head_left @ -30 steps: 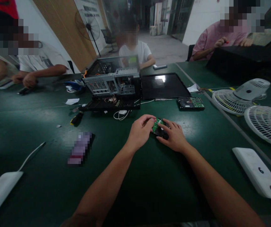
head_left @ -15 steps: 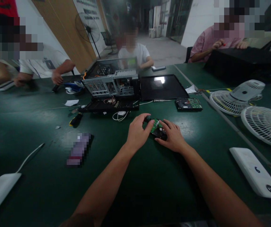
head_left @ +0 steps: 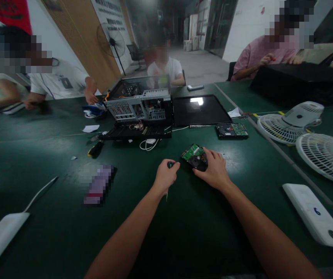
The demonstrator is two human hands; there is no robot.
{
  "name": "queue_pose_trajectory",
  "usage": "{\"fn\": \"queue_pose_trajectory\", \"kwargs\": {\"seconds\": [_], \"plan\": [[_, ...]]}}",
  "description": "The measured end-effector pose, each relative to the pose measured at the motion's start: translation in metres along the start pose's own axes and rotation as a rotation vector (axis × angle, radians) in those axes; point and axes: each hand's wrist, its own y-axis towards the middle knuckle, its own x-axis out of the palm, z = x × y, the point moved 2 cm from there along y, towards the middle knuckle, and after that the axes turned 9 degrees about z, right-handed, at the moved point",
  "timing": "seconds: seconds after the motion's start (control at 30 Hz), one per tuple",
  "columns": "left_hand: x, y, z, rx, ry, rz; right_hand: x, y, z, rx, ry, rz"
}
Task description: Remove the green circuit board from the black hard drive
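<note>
A small hard drive with a green circuit board on top lies on the green table in front of me. My right hand rests on its right side, fingers curled over the black body. My left hand is just left of the drive, closed in a fist round a thin screwdriver; its dark handle shows at my fingers and the shaft points back toward me.
An open computer case and a black side panel stand behind. A second hard drive lies right of them. Two white fans sit at the right, a white device nearer. Other people sit around the table.
My left hand has pulled back off the drive toward me and to the left, still closed on the screwdriver. The green board is now uncovered. My right hand stays on the drive.
</note>
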Motion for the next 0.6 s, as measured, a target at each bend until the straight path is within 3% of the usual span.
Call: {"fn": "queue_pose_trajectory", "kwargs": {"seconds": [0.1, 0.2, 0.37, 0.43, 0.53, 0.6], "plan": [[0.012, -0.011, -0.01, 0.028, -0.053, -0.124, -0.007, 0.002, -0.014, 0.031, 0.057, 0.111], [0.024, -0.018, -0.007, 0.089, -0.173, -0.294, -0.016, -0.001, -0.031, 0.037, 0.104, 0.117], [0.027, -0.018, -0.013, 0.086, -0.266, -0.297, -0.029, -0.02, -0.039, 0.079, 0.177, 0.064], [0.025, -0.018, -0.018, 0.038, -0.295, -0.349, -0.032, -0.028, -0.029, 0.166, 0.299, 0.046], [0.021, -0.018, -0.021, -0.013, -0.338, -0.427, -0.033, -0.037, -0.008, 0.432, 0.596, 0.041], [0.02, -0.018, -0.022, -0.017, -0.363, -0.472, -0.031, -0.042, -0.002, 0.522, 0.783, -0.078]]}}
